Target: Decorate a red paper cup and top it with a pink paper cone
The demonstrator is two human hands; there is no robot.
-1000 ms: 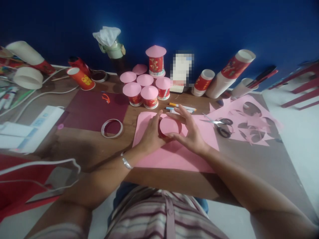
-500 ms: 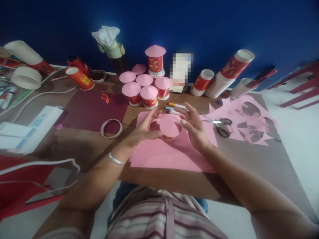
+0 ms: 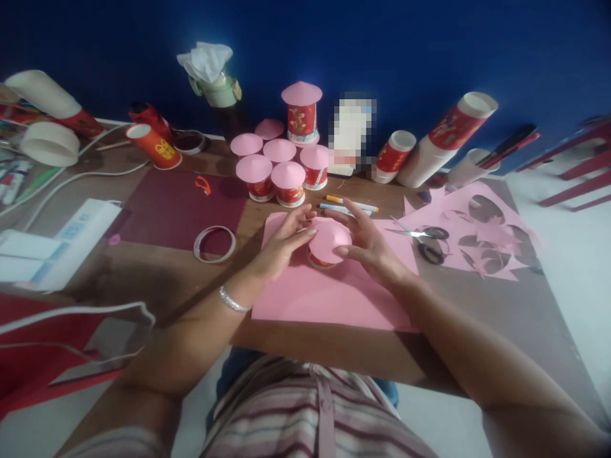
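A pink paper cone (image 3: 329, 240) sits like a roof on a short red paper cup (image 3: 321, 262), whose lower front shows beneath it. My left hand (image 3: 287, 245), with a silver bracelet at its wrist, has its thumb against the cone's left edge, fingers curved behind. On the other side my right hand (image 3: 366, 245) holds the cone's right edge, thumb at the front and fingers reaching round the back. The cup stands on pink paper sheets (image 3: 329, 302). Just beyond, several red cups with pink cone tops (image 3: 287, 177) are grouped together, one taller than the others.
Scissors (image 3: 420, 234) lie right, beside cut pink paper scraps (image 3: 491, 232). Markers (image 3: 351, 203) lie behind the sheets. A tape roll (image 3: 214, 244) rests left, near a maroon sheet (image 3: 181, 213). Paper cups (image 3: 394, 157) and a phone (image 3: 352, 130) stand along the blue wall.
Both hands have closed in from either side onto the cone's edges. The cone, which looked flatter with its edge folded out, now sits more evenly over the cup.
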